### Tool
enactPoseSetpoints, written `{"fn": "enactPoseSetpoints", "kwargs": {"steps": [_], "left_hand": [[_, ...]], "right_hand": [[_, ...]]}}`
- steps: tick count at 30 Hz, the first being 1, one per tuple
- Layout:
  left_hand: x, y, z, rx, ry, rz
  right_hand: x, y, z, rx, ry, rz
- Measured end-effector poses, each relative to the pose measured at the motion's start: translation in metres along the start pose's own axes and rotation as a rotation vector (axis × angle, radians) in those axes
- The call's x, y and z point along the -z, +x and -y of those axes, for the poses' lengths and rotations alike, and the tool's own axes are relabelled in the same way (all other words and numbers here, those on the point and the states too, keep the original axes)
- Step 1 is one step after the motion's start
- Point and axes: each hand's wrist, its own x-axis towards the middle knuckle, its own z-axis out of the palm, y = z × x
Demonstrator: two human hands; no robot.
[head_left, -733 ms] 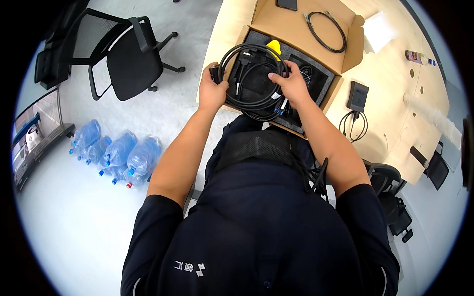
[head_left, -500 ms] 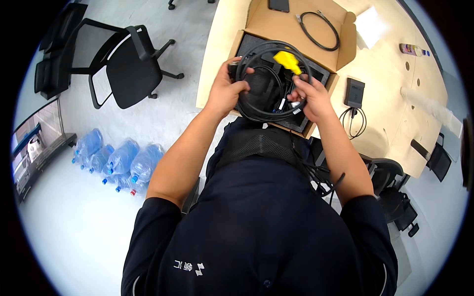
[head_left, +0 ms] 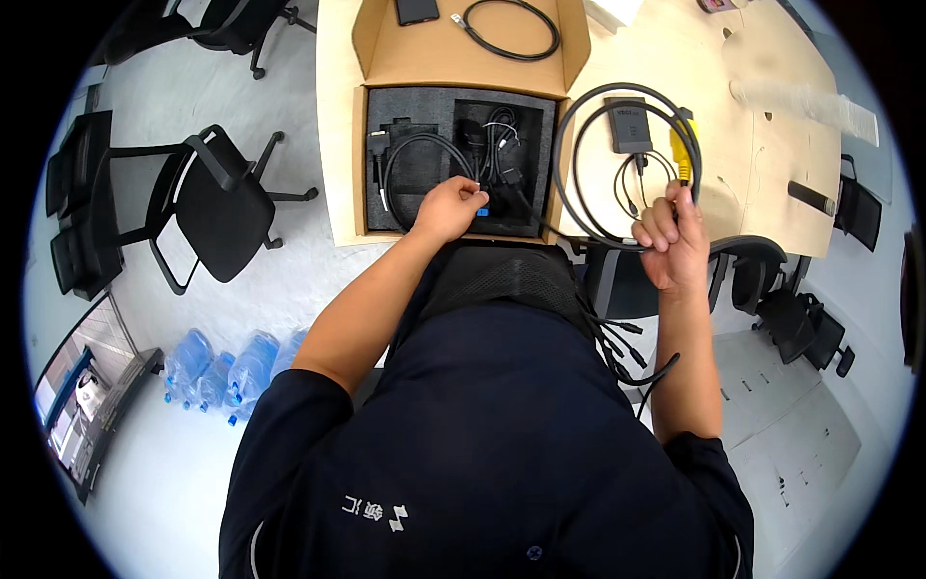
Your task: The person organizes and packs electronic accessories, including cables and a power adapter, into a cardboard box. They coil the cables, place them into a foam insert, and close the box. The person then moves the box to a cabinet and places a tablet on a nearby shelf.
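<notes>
Now the coil is out of the box and your hands have split.
Your right hand [head_left: 672,241] grips the looped black cable with its yellow plug [head_left: 622,164]; your left hand [head_left: 449,207] pinches a small blue connector [head_left: 481,210] inside the foam-lined cardboard box [head_left: 371,145].

The left arm is stretched forward and bent at the elbow, with the forearm bare below a short dark sleeve. The left hand [head_left: 449,207] is held palm down, its fingers curled in and its fingertips pressed together at the front. The right arm is raised more steeply, with the forearm nearly upright in the head view and the wrist kept straight. The right hand [head_left: 670,239] is lifted higher and further out to the side than the left, and its fingers [head_left: 648,232] are closed in a loose fist with the thumb tucked across. The two hands are held well apart.
</notes>
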Motion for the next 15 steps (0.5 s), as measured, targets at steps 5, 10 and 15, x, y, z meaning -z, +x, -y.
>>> {"fn": "enactPoseSetpoints", "kwargs": {"steps": [5, 10, 15], "left_hand": [[-0.002, -0.014, -0.023, -0.018, 0.323, -0.087], [-0.023, -0.017, -0.018, -0.097, 0.615, -0.290], [-0.038, -0.003, -0.018, 0.082, 0.535, -0.367]], "right_hand": [[0.014, 0.000, 0.003, 0.014, 0.101, 0.046], [0.024, 0.007, 0.041, 0.016, 0.230, 0.270], [0.024, 0.003, 0.084, 0.009, 0.281, 0.375]]}}
